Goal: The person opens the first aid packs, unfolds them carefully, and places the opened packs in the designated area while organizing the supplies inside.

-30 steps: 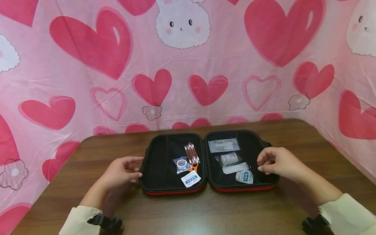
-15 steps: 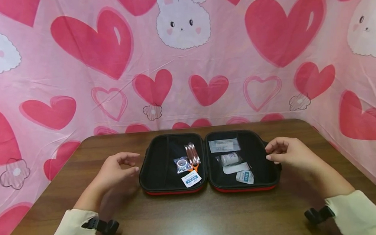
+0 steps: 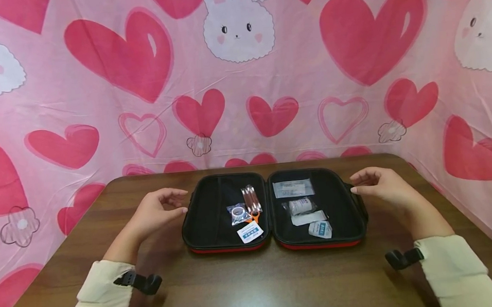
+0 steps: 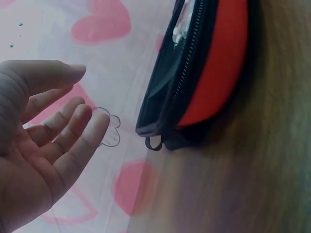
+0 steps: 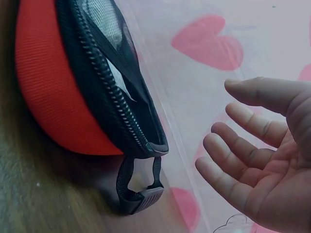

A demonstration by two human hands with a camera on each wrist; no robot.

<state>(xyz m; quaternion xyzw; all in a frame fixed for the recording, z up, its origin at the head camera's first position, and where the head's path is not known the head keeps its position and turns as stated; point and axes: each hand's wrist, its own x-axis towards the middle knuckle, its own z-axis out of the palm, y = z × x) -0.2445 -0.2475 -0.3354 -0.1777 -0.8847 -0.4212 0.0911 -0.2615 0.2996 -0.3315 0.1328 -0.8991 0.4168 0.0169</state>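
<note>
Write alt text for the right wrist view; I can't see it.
The right hand, holding nothing, has loosely bent fingers and is apart from a red and black zippered case on a brown table. A black strap handle juts from the case's end; heart-print cloth is behind.

L hand (image 3: 158, 210) & R hand (image 3: 384, 186) well apart, fingers (image 4: 81, 151) loosely bent, forearms (image 3: 124, 244) angled inwd.
</note>
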